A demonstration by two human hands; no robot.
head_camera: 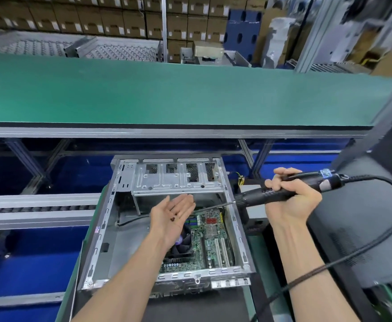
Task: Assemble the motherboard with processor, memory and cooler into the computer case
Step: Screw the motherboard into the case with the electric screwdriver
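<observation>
An open metal computer case point(102, 240) lies flat in front of me. Inside it, at the right, sits the green motherboard point(210, 242) with a black cooler fan point(184, 240) on it. My left hand point(170, 216) hovers palm up over the board, fingers straight, with a few small dark screws point(175, 216) lying on the palm. My right hand point(290, 196) grips a black electric screwdriver point(281, 192) above the case's right wall. Its thin bit point(210, 208) points left, towards my left fingertips.
The screwdriver's black cable point(376, 242) loops right and down past my right forearm. A dark panel point(362, 224) lies at the right. A green shelf point(167, 94) runs across above the case, with stacked cardboard boxes point(120, 17) behind. Roller rails point(39, 206) stand at the left.
</observation>
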